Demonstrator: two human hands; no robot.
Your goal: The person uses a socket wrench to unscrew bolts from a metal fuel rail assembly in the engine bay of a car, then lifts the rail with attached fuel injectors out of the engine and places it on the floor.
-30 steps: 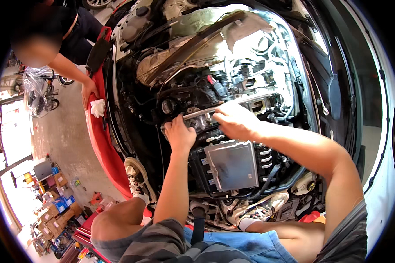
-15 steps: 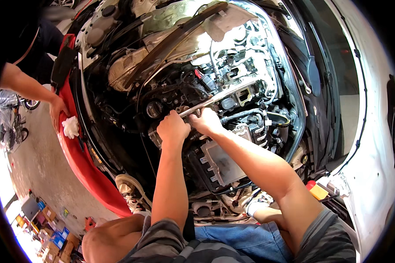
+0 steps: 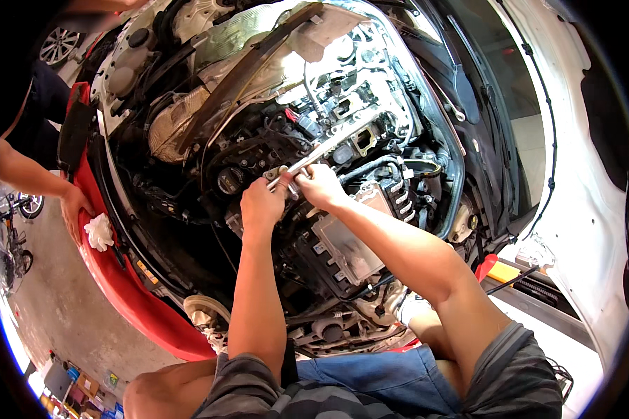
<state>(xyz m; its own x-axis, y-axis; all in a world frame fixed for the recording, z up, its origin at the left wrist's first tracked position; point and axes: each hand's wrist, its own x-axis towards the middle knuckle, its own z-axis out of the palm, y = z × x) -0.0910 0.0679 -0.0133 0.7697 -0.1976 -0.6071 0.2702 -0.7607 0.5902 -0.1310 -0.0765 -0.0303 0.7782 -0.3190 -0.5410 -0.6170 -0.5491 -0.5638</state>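
Note:
My left hand (image 3: 262,204) is closed near the lower end of a long silver metal bar (image 3: 337,141) that slants across the engine (image 3: 356,119). Just right of it, my right hand (image 3: 319,186) has its fingers closed at the bar's underside. A small shiny metal piece (image 3: 293,190) shows between the hands; whether it belongs to the bar I cannot tell. A round black oil cap (image 3: 230,180) lies left of my left hand. Under my right forearm is a black box with a grey metal plate (image 3: 347,249).
A red fender cover (image 3: 136,293) drapes over the car's front edge. Another person's hand (image 3: 75,207) rests there beside a crumpled white cloth (image 3: 98,232). A dark bar (image 3: 251,73) crosses the engine bay. My shoe (image 3: 206,311) is at the bay's near edge.
The whole view has shifted, so the bay sits lower left. Both hands stay at the bar, with the small metal piece now showing between them. Another arm appears at the top left.

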